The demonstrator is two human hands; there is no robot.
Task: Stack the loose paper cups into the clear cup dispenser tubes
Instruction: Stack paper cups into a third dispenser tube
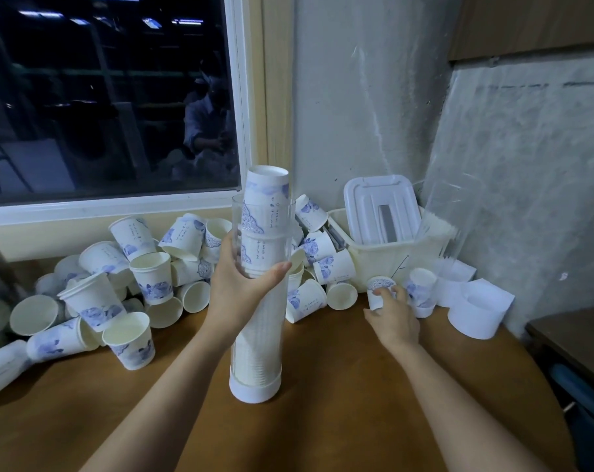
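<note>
A clear dispenser tube (259, 335) stands upright on the wooden table (339, 386), set in a white base cap. It is packed with stacked white-and-blue paper cups, and the top cup (267, 185) sticks out upside down above the rim. My left hand (242, 287) grips the tube around its middle. My right hand (392, 318) reaches to the right and holds an upside-down paper cup (379, 291) on the table. Several loose cups (125, 287) lie heaped at the left and behind the tube.
A white plastic bin (391, 257) with a lid leaning inside stands at the back right. Another clear tube (448, 216) leans against the wall, with white base caps (479, 310) and one more cup (421, 291) near it. A window is behind.
</note>
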